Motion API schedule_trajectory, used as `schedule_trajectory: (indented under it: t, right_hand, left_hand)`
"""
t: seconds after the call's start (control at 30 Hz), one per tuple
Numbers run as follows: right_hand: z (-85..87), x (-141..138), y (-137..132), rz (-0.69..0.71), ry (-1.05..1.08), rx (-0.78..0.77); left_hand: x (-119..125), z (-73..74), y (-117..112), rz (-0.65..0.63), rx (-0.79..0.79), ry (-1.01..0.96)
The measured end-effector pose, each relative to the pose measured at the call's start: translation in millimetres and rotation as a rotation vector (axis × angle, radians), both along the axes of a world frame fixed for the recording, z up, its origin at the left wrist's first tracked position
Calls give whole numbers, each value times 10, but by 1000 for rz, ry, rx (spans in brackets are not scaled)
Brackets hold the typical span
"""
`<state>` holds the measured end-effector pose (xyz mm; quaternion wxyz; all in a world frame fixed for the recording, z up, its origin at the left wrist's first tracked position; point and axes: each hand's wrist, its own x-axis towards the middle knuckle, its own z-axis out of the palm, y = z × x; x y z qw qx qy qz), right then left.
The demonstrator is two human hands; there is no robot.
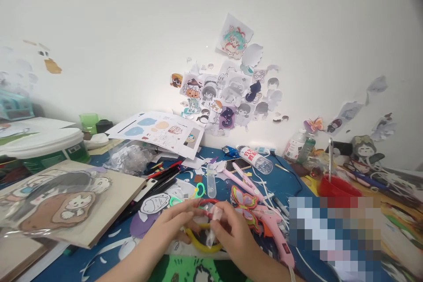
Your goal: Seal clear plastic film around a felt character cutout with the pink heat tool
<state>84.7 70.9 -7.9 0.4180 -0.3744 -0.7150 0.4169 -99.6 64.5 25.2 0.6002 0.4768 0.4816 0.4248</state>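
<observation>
Low in the middle of the view, my left hand (180, 222) curls its fingers round the left side of a yellow ring (204, 247). A red curved rim (209, 201) shows just beyond the fingertips; whether it belongs to the same object I cannot tell. My right hand (231, 231) is closed, thumb and fingers pinching a whitish, translucent strip (216, 213) above the ring. Both hands partly hide the ring. Scissors with green handles (198, 190) lie just past my left hand. A pink glue gun (276, 229) and a butterfly cutout (245, 207) are right of my right hand.
Paper scraps, pens (165, 180) and a clear bottle (256, 160) crowd the blue table. A board with drawings (76, 202) and a white-lidded tub (46, 143) stand left; a red cup (339, 191) stands right. Cutouts (228, 116) hang on the wall.
</observation>
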Motion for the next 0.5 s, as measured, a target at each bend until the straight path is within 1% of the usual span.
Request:
schedule_trajectory:
  t: [0.1,0.17,0.2,0.27,0.3,0.33,0.4,0.5]
  right_hand:
    - [73,50,-18,-81,9,58]
    - [148,129,24,-182,-67,201]
    - [185,178,64,-242,-139,310]
    - [241,278,169,-323,-365,526]
    - [258,323,224,-367,-483,555]
    - [266,361,276,-408,-592,536]
    - [263,411,356,-437,-757,440]
    - [247,436,405,-415,-854,347]
  left_hand:
    - [16,-6,-6,62,38,46]
    - [3,22,-15,115,71,65]
    - [-9,36,-15,143,83,73]
    - [-37,48,-4,191,102,92]
    - [-50,44,6,195,102,104]
    - [-61,35,18,186,99,115]
    - [-75,7,40,153,95,126]
    - [-77,-25,57,134,106,119]
